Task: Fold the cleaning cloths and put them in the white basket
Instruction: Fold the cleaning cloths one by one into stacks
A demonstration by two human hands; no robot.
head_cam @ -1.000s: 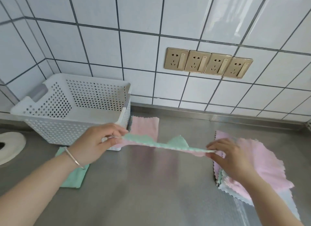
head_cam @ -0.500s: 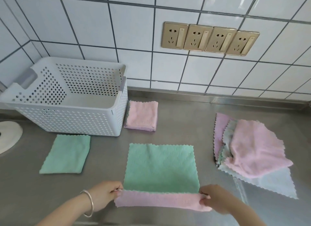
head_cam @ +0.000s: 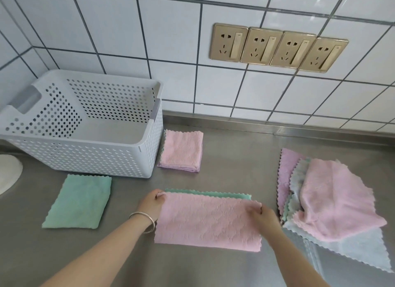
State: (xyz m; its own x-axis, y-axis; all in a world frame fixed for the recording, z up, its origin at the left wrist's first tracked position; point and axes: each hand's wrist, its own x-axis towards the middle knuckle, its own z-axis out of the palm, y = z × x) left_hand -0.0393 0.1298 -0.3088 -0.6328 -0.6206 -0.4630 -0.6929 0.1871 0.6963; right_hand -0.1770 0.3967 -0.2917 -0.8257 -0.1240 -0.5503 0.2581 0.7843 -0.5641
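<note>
the shiny steel counter [head_cam: 224, 158] fills the lower part of the view, and the white tiled wall [head_cam: 128, 41] stands behind it from 9 o'clock round to 3 o'clock. the white basket [head_cam: 89, 156] with lots of little holes sits at 10 o'clock, and nothing shows inside it. at 3 o'clock lies a messy pile of cloths [head_cam: 333, 201], pink on top, with pale green, pale blue and purple edges poking out. in the middle, toward 6 o'clock, lies the pink cloth [head_cam: 209, 220], folded over so its far edge nearly meets a green edge under it; a thin green strip shows along the top. the left hand [head_cam: 150, 205] pinches the far left corner of this cloth, and the right hand [head_cam: 263, 218] pinches the far right corner. both forearms reach in from 6 o'clock, and the right one hides a bit of the cloth's right side. a folded green cloth [head_cam: 79, 201] lies flat at 8 o'clock, just in front of the basket. a folded pink cloth [head_cam: 181, 151] sits just beside the basket's right wall, near 12 o'clock from the hands. four gold wall sockets [head_cam: 277, 48] sit in a row at 1 o'clock. a silver bracelet [head_cam: 145, 219] is on the left wrist. part of a white round thing [head_cam: 8, 175] shows at 9 o'clock.
</note>
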